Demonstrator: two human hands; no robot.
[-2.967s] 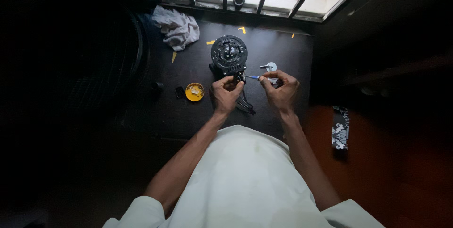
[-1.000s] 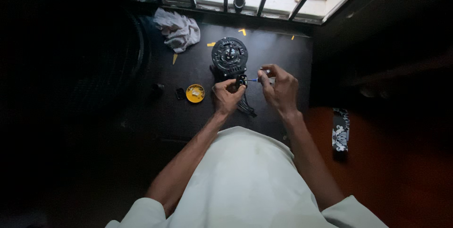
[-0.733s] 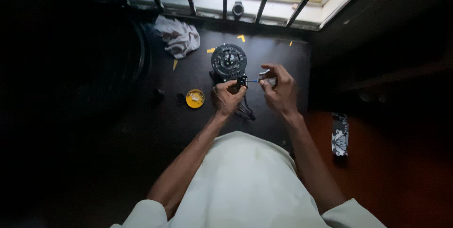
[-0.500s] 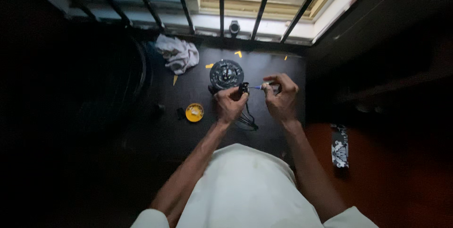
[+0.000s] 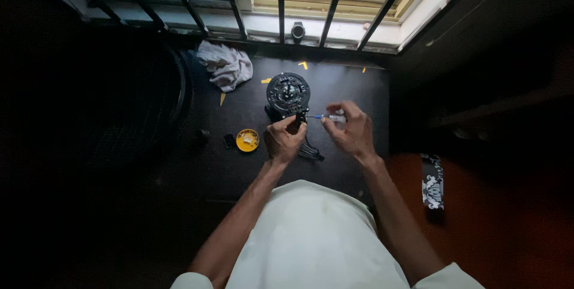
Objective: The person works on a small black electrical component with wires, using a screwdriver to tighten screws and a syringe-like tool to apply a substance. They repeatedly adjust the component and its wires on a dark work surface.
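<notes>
A round black motor-like part (image 5: 287, 94) sits on a dark table (image 5: 347, 85) under a barred window. My left hand (image 5: 283, 139) grips a small black piece at its lower edge, where black wires (image 5: 310, 150) trail off. My right hand (image 5: 351, 127) holds a thin tool with a blue tip (image 5: 320, 116), which points left at that piece. Both hands hover just in front of the round part.
A small yellow dish (image 5: 247, 140) and a tiny dark object (image 5: 229, 140) lie left of my left hand. A crumpled white cloth (image 5: 226, 66) lies at the back left. A patterned strip (image 5: 431, 182) rests on the red floor at right. Window bars (image 5: 280, 2) stand behind.
The view has tilted up, showing more window. My right hand has brought the thin tool closer to the piece that my left hand holds.
</notes>
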